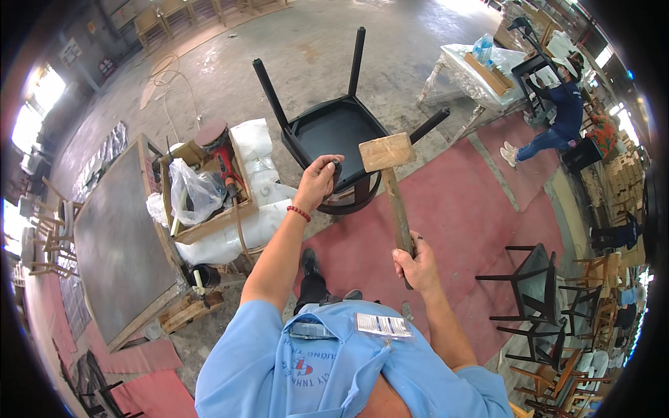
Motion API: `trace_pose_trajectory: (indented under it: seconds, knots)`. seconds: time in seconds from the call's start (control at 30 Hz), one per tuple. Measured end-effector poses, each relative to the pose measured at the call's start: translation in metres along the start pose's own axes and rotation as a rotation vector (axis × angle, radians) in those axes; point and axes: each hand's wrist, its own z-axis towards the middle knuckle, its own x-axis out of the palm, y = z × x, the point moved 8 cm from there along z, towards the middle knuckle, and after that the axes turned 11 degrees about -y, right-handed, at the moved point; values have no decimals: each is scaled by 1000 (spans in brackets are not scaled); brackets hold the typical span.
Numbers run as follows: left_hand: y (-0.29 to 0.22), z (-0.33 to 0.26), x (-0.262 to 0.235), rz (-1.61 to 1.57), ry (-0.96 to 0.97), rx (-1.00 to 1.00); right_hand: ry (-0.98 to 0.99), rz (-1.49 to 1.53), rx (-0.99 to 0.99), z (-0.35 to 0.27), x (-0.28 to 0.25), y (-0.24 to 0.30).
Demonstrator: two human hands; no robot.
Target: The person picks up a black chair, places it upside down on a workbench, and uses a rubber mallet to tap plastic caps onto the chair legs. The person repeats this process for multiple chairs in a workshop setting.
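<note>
A black chair or stool (341,127) stands upside down in front of me, its legs pointing up. My left hand (317,183) is closed around the near leg, whose dark tip shows by the thumb and fingers; most of that leg is hidden or foreshortened. With my right hand (417,265) I grip the handle of a wooden mallet (387,152). The mallet's blocky head is raised to the right of my left hand and overlaps the seat's near right edge in view. Under the seat, a dark rounded frame (352,203) partly shows.
To the left, a tray (202,235) holds a red power tool (226,167) and plastic bags, beside a large grey-topped table (118,237). A co-worker (564,104) handles a dark chair at the right, near a plastic-covered table (474,80). Black chairs (526,285) lie at the lower right on red matting.
</note>
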Motion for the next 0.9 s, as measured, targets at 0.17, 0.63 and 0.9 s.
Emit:
trace_pose_trajectory:
  seconds: [0.17, 0.63, 0.9]
  knots:
    - [4, 1, -1, -7, 20, 14, 34, -56, -27, 0, 5, 3]
    - [-1, -1, 0, 160, -6, 78, -4, -477, -230, 11, -1, 53]
    - [1, 0, -1, 225, -48, 99, -33, -714, -579, 12, 6, 72]
